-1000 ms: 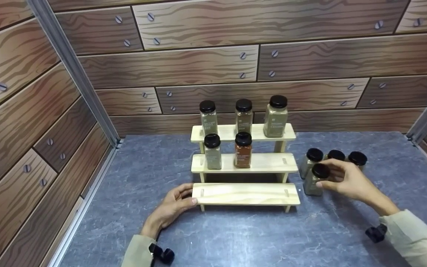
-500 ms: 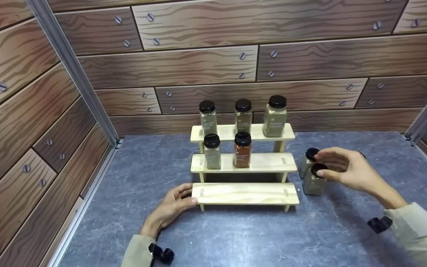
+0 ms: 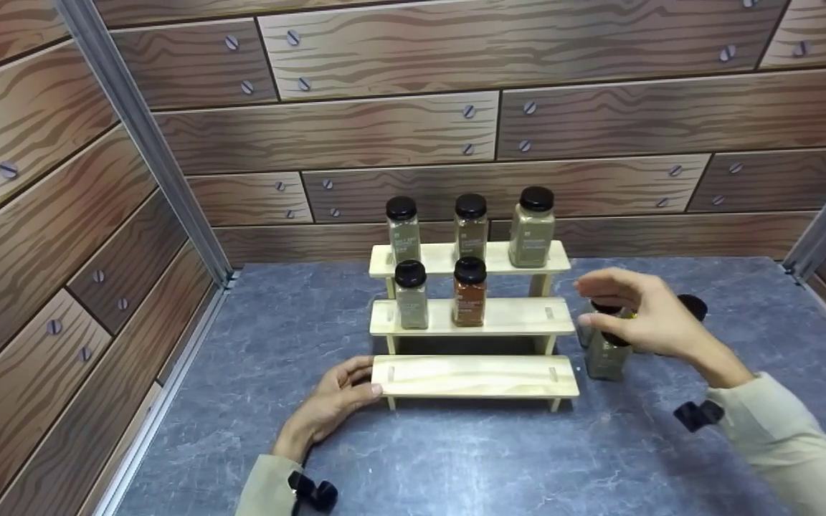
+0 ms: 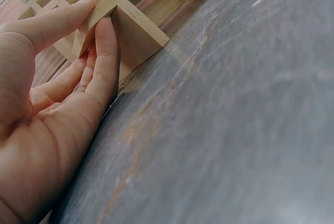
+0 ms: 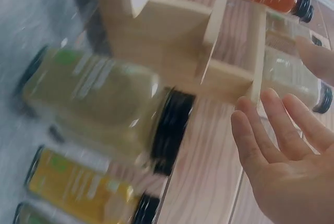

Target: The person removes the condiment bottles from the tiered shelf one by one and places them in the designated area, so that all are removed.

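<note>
A three-step wooden spice rack (image 3: 474, 376) stands on the table. My left hand (image 3: 330, 405) pinches the left end of its lowest shelf; in the left wrist view the thumb (image 4: 68, 20) lies on top, fingertips below. My right hand (image 3: 653, 315) hovers over the jars right of the rack, fingers spread and holding nothing. Beneath it stands a green-brown spice jar (image 3: 606, 362) with a black lid. In the right wrist view that hand (image 5: 287, 172) is apart from the large greenish jar (image 5: 99, 96) and the yellow spice jar (image 5: 78, 187).
Three jars stand on the top shelf, among them a larger pale-green jar (image 3: 532, 236). The middle shelf carries a pale jar (image 3: 413, 304) and an orange-red jar (image 3: 470, 301). Another black-lidded jar (image 3: 692, 307) is partly hidden behind my right hand. Wood-patterned walls (image 3: 413, 136) enclose the table.
My right hand has let go of the front jar's lid, and its fingers have lifted and moved left over the group. The left hand keeps its place on the rack.
</note>
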The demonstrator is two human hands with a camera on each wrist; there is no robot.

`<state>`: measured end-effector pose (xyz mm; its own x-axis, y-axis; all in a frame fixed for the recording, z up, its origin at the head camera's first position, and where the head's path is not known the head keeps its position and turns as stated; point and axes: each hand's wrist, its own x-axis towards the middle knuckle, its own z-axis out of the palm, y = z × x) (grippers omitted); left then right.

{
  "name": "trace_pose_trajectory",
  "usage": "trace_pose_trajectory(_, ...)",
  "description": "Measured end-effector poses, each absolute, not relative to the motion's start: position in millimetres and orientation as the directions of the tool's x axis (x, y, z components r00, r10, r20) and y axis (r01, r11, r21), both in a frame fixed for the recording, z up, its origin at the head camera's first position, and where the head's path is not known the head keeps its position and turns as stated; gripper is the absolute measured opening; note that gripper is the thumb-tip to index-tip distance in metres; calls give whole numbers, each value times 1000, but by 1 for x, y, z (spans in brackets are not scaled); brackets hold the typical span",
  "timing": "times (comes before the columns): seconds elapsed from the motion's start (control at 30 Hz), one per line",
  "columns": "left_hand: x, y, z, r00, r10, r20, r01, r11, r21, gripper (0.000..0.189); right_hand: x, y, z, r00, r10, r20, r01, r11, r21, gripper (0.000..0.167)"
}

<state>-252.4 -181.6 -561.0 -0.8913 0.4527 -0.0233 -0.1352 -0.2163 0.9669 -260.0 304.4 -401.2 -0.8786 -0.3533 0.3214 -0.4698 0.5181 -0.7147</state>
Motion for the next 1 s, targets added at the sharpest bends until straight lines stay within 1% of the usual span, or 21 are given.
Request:
trace_pose_trajectory(0.23, -252, -180, -562, -895, 445, -35, -146, -217, 965, 70, -268, 281, -394, -872, -385, 302, -471, 494, -731, 51)
trace_pose_trajectory(0.6, -251, -177, -562, -892, 450, -45, -160, -221, 962, 71, -281, 254, -393, -844, -412, 343, -513, 436, -739, 54)
trace_pose_trajectory(0.73, -252, -180, -561, -894, 446, -42, -159, -228, 961, 70, -287, 239, -391, -839, -418, 349, -514, 394, -762, 52)
trace_pose_trajectory(1.0, -253, -183, -561, -894, 446, -36, -148, -219, 964, 70, -300, 214, -392, -848, -437, 299, -463, 339, -819, 57)
